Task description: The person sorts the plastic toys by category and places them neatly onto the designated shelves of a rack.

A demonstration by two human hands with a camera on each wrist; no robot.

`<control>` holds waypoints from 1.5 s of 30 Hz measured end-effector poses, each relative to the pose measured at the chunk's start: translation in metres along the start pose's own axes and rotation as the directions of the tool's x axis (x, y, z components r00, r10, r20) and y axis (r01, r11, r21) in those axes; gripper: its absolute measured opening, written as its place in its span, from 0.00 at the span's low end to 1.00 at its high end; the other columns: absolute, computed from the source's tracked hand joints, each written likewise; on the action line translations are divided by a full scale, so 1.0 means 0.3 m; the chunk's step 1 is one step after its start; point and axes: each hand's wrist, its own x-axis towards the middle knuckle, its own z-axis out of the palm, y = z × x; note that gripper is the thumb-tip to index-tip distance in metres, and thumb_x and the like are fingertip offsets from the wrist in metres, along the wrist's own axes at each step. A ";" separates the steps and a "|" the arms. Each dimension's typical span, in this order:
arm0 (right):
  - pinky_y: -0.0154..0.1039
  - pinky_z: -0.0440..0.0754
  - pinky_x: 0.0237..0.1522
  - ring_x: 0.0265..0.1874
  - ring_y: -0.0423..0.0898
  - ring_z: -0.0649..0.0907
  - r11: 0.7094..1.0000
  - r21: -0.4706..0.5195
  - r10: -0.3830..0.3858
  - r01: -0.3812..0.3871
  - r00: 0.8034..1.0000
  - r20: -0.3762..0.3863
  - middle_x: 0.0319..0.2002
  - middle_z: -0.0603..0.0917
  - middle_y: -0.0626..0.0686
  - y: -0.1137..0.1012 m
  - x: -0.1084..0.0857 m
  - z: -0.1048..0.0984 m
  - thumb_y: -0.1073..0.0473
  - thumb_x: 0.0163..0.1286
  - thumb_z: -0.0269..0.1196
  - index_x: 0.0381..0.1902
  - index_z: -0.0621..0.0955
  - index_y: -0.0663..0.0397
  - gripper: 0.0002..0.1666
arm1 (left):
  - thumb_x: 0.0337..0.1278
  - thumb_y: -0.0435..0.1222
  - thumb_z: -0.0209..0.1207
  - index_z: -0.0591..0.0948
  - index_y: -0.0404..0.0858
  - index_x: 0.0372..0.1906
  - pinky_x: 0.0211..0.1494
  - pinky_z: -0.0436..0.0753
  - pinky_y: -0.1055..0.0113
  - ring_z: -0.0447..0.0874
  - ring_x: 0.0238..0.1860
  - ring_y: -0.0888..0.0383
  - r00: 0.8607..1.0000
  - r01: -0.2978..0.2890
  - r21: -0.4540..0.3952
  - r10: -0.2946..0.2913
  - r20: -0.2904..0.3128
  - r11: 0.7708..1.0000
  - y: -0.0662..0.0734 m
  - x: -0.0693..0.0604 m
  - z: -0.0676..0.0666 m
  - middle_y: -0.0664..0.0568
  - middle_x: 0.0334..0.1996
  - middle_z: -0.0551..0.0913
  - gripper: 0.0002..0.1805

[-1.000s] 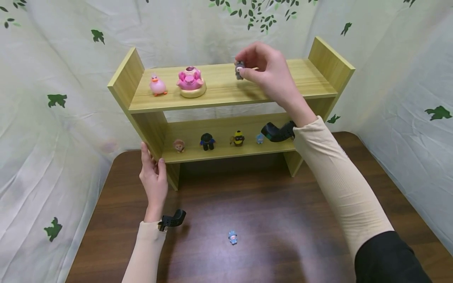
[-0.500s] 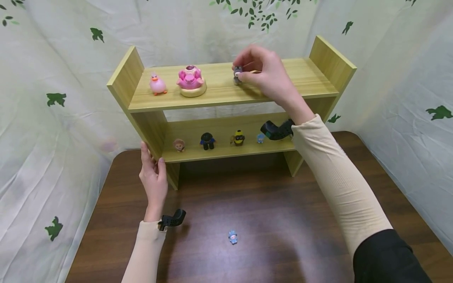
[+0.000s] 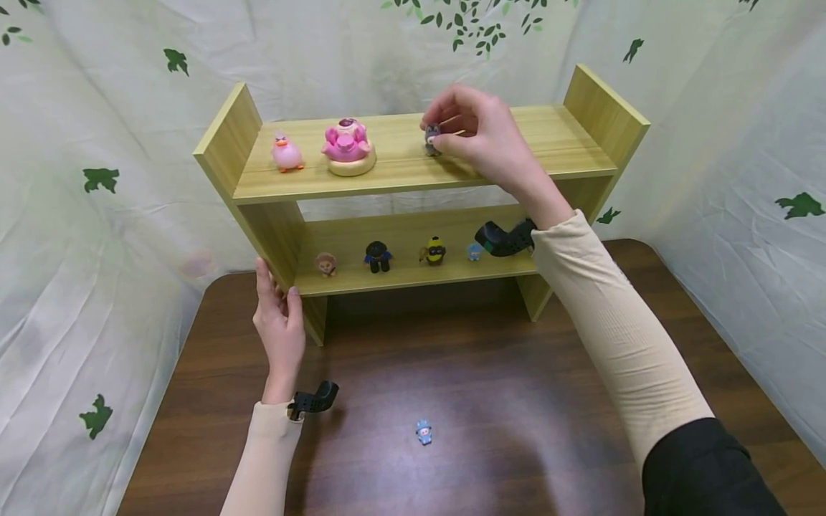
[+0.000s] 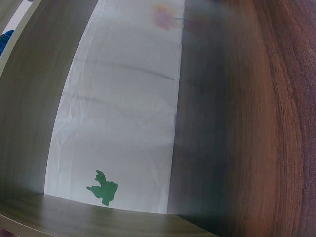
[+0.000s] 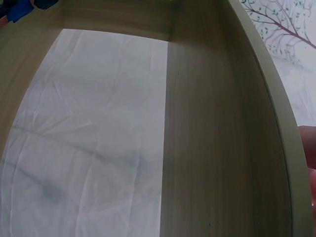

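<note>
In the head view, my right hand pinches a small grey figurine between thumb and fingertips. The figurine is upright at the top board of a two-tier wooden shelf; whether its base touches the board is hard to tell. At the lower left, my left hand grips the shelf's side panel, fingers along the outer face and thumb by the front edge. To the left on the top board stand a pink duck figurine and a pink bear figurine. The right wrist view shows only part of my right hand.
Along the lower board stand a brown-haired figurine, a black-and-blue one, a yellow-and-black one and a light-blue one. Another small blue figurine lies on the dark wooden table. Patterned cloth hangs around.
My right hand has moved slightly down and left, bringing the grey figurine lower toward the top board. The left hand has stayed at the side panel.
</note>
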 end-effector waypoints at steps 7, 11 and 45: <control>0.38 0.76 0.47 0.42 0.47 0.81 1.000 0.030 -0.005 0.005 1.000 -0.009 0.42 0.81 0.55 -0.001 -0.004 -0.001 0.73 0.63 0.61 0.43 0.79 0.64 0.11 | 0.69 0.28 0.48 0.54 0.53 0.76 0.44 0.72 0.80 0.76 0.54 0.40 1.000 0.005 0.001 -0.005 -0.002 1.000 -0.003 0.000 -0.001 0.45 0.64 0.71 0.35; 0.38 0.76 0.47 0.40 0.47 0.80 0.999 0.047 -0.012 0.013 1.000 -0.022 0.40 0.81 0.55 0.002 -0.006 -0.001 0.73 0.62 0.61 0.42 0.80 0.65 0.10 | 0.69 0.28 0.48 0.54 0.53 0.76 0.42 0.72 0.80 0.77 0.53 0.40 1.000 0.002 -0.001 -0.002 -0.004 1.000 -0.003 0.000 0.000 0.45 0.64 0.71 0.35; 0.37 0.77 0.47 0.41 0.46 0.79 0.999 0.019 -0.029 0.029 0.999 -0.026 0.40 0.81 0.55 0.000 -0.013 -0.001 0.71 0.63 0.62 0.42 0.80 0.65 0.09 | 0.69 0.29 0.49 0.55 0.52 0.76 0.45 0.72 0.80 0.76 0.54 0.40 1.000 0.008 -0.008 -0.008 0.004 1.000 0.001 -0.002 -0.002 0.45 0.64 0.71 0.35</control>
